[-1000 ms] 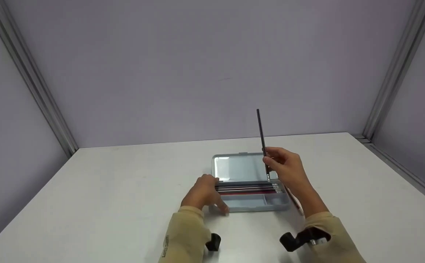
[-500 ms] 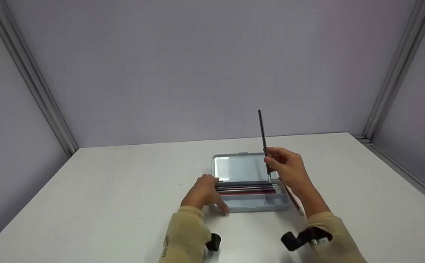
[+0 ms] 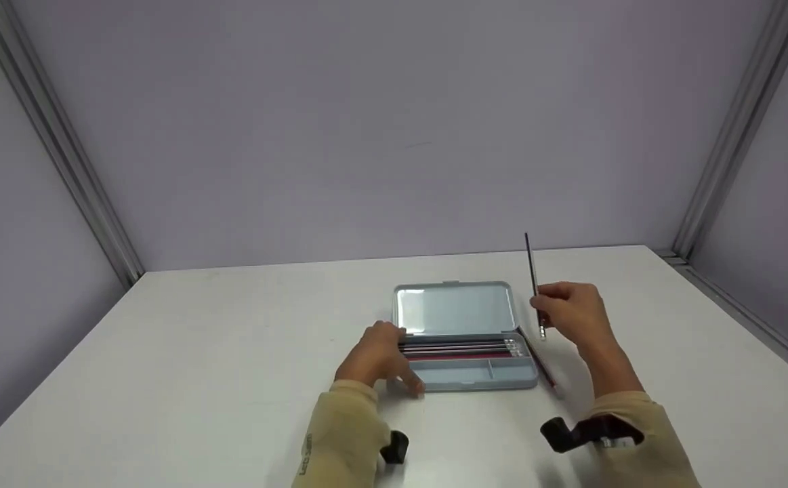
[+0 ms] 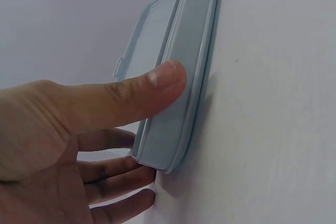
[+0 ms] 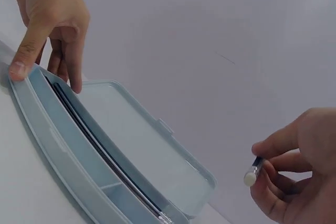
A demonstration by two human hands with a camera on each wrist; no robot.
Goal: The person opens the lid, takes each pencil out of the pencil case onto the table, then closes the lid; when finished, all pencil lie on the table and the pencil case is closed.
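1. Your left hand [image 3: 378,359] braces the left end of the open pencil case [image 3: 465,369]; the thumb presses flat on the near wall while the other fingers curl round the end of the tray, which likely keeps the light case from sliding on the white table [image 3: 197,352]

2. Your right hand [image 3: 573,313] is pinched on a dark pencil [image 3: 534,278], gripping near its lower, capped end, so the shaft stands almost upright with the tip high. It hangs in the air just right of the case, clear of the lid [image 3: 454,308]

3. The lid lies folded back flat on the table behind the tray, leaving the tray fully open from above

4. A row of pencils [image 3: 458,348] lies lengthwise along the tray's far side, packed close, with the nearer compartments bare

5. One more reddish pencil [image 3: 537,362] lies on the table along the case's right end; whether it touches the case I cannot tell from the head view
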